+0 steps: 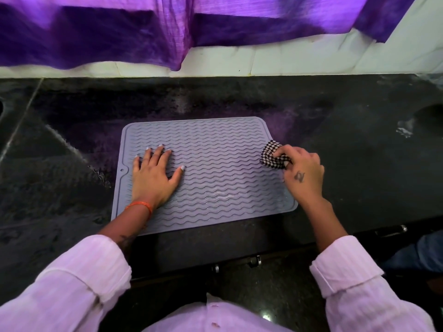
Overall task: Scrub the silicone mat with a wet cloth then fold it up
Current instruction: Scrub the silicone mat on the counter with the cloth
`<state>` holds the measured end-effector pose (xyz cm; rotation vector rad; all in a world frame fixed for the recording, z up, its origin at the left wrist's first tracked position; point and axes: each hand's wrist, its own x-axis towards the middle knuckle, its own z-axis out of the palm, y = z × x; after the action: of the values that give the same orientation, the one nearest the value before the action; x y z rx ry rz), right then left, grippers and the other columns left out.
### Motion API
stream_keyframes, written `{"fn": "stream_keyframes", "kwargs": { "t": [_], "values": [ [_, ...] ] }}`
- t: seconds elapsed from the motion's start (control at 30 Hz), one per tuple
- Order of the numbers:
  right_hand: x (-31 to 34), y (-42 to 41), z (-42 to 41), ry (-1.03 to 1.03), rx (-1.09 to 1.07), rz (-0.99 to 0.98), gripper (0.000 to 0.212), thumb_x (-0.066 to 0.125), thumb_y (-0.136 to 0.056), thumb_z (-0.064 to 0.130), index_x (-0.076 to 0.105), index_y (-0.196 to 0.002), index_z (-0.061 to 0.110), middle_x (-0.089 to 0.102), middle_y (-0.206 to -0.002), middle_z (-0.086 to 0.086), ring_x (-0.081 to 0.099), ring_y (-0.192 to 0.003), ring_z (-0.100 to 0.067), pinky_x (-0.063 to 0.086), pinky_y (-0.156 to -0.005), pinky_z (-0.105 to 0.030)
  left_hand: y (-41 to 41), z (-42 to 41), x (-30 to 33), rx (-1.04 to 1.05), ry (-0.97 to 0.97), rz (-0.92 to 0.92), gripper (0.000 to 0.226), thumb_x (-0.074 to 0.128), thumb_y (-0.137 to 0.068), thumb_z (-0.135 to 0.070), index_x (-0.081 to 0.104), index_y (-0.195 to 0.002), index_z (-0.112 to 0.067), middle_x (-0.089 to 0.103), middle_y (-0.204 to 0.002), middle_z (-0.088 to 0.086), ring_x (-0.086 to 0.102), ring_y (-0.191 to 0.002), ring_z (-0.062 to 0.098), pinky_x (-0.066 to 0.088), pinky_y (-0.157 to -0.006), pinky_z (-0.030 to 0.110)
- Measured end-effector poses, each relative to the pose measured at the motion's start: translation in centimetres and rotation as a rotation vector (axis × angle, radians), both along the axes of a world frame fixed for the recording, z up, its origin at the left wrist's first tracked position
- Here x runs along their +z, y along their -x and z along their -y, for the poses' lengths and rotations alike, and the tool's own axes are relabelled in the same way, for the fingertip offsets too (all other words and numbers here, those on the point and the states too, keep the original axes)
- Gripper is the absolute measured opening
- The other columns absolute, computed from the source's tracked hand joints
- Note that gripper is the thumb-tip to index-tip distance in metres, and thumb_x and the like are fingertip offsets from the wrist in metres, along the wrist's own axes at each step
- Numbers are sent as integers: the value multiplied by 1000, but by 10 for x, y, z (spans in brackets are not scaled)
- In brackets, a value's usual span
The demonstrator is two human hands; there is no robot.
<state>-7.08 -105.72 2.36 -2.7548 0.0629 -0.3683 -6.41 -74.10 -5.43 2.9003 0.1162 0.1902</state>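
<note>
A grey silicone mat (215, 159) with wavy ridges lies flat on the dark stone counter (347, 130). My left hand (155, 176) rests flat on the mat's left part, fingers spread and straight. My right hand (303, 173) grips a bunched black-and-white checked cloth (273, 155) at the mat's right edge. A wet sheen shows near the mat's front middle.
A purple curtain (143, 32) hangs over the white tiled wall behind the counter. The counter's front edge runs just below the mat, with metal drawer handles (254, 261) under it. A wet patch (405, 130) glints on the counter at the far right.
</note>
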Motion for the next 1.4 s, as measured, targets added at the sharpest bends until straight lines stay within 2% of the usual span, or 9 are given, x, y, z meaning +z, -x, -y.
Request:
{"fn": "stream_keyframes", "kwargs": {
  "t": [0.1,0.27,0.43,0.6,0.93,1.07,1.23,1.33,1.4],
  "values": [
    [-9,-4,2,-126,121,15,50,44,-76,-7,57,-102,33,59,-119,3,48,-100,-30,37,-80,-37,1,1,2,1,6,4,73,23,-86,-66,37,-143,-23,29,-154,0,19,-144,24,7,-117,47],
    [-48,12,-5,194,268,-96,56,47,-80,-3,55,-122,33,47,-135,8,42,-113,-25,28,-88,-35,2,0,2,-3,14,-5,74,22,-86,-66,35,-145,-23,28,-155,0,18,-144,24,6,-118,46],
    [-32,8,10,-135,336,-112,51,46,-87,0,54,-122,35,54,-129,11,48,-107,-28,35,-90,-41,3,-1,2,-7,19,-18,76,20,-86,-67,33,-146,-24,25,-156,0,15,-145,23,5,-118,45],
    [-49,41,5,25,305,-64,50,50,-87,-1,57,-124,31,53,-131,7,45,-108,-24,29,-89,-38,3,0,3,-3,15,-21,77,18,-86,-67,32,-146,-23,25,-156,1,14,-145,24,4,-118,45],
    [-54,64,-27,-16,288,-32,57,51,-84,-1,53,-127,36,53,-128,8,44,-105,-22,28,-84,-36,2,2,0,4,-3,-27,66,26,-94,-62,30,-147,-22,24,-156,2,12,-146,24,4,-118,46],
    [-41,62,-44,-178,363,-68,55,42,-86,9,43,-130,44,53,-124,11,43,-100,-18,29,-80,-34,2,2,1,4,-5,-23,65,29,-94,-59,31,-147,-22,24,-156,3,13,-145,25,5,-118,47],
    [-52,81,-78,-6,440,-64,52,51,-86,7,52,-126,40,53,-128,8,44,-108,-20,22,-83,-33,1,2,2,6,-3,-15,65,29,-94,-61,32,-147,-22,25,-156,2,14,-145,25,6,-118,47],
    [-42,70,-67,-226,479,-142,49,51,-89,7,47,-129,36,53,-127,12,44,-110,-17,22,-83,-29,1,2,1,3,0,-16,68,25,-92,-64,32,-146,-23,25,-156,2,14,-145,25,6,-118,47],
    [-30,63,-65,-576,452,-231,49,51,-89,1,45,-125,33,55,-124,6,50,-112,-13,35,-92,-32,2,2,1,7,11,-15,74,20,-88,-66,33,-146,-23,26,-156,2,14,-145,25,5,-118,46]
  ]
}}
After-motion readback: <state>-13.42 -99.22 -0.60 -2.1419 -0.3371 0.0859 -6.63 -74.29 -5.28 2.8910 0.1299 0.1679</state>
